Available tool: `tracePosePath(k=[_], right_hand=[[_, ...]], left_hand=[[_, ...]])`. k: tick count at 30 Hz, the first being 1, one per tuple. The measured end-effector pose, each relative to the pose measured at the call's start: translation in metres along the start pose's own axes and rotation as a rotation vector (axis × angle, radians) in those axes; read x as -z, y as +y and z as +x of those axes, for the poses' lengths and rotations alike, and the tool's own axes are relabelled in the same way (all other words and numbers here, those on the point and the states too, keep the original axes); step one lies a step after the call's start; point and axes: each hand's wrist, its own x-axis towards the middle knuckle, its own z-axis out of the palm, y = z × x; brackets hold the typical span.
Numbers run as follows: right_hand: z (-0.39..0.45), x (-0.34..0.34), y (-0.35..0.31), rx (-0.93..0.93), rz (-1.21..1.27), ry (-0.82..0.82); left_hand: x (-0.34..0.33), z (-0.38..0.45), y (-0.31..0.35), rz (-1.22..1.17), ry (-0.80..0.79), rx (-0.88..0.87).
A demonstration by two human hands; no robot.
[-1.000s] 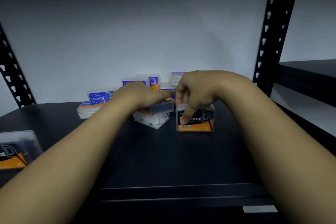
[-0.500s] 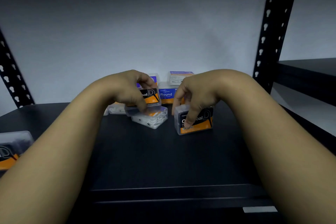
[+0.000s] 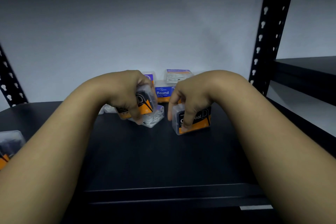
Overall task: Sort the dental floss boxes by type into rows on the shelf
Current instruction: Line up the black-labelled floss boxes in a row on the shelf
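My left hand [image 3: 125, 94] grips a black-and-orange charcoal floss box [image 3: 145, 103], tilted and raised just above a clear box of white flossers [image 3: 154, 117] lying on the black shelf [image 3: 163, 160]. My right hand [image 3: 190, 100] holds a second charcoal box [image 3: 198, 122] that stands on the shelf, slightly turned. Behind the hands sit blue "Round" floss boxes [image 3: 162, 92], one more stacked on top [image 3: 177, 75]. A third charcoal box [image 3: 9, 147] lies at the far left edge, partly cut off.
Black perforated uprights stand at the right [image 3: 269, 32] and far left [image 3: 9, 85]. A neighbouring shelf [image 3: 309, 71] sits beyond the right upright. A grey wall closes the back. The shelf's front lip [image 3: 172, 192] runs below my forearms.
My left hand has picked a charcoal box out of the pile and brought it forward and up. The right hand's box has turned slightly and slid a little toward me.
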Motion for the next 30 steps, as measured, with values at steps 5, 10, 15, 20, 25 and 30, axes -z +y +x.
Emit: tracePosePath(k=[5, 10, 15, 20, 25, 30], right_hand=[[0.003, -0.006, -0.002, 0.0, -0.025, -0.033], [0.005, -0.006, -0.001, 0.005, 0.002, -0.053], [-0.002, -0.002, 0.0, 0.0, 0.039, -0.012], [-0.013, 0.008, 0.0, -0.001, 0.087, 0.018], [-0.019, 0.025, -0.009, -0.002, 0.146, 0.083], [-0.014, 0.034, -0.036, 0.026, 0.184, 0.069]], left_hand=[[-0.002, 0.0, -0.002, -0.065, -0.065, -0.063], [0.0, -0.001, -0.005, -0.144, -0.118, -0.129], [0.007, -0.007, -0.014, -0.286, -0.05, -0.163], [0.012, -0.023, -0.027, -0.391, -0.002, -0.148], [0.031, -0.043, -0.044, -0.35, -0.012, -0.064], [0.057, -0.063, -0.052, -0.276, -0.033, -0.01]])
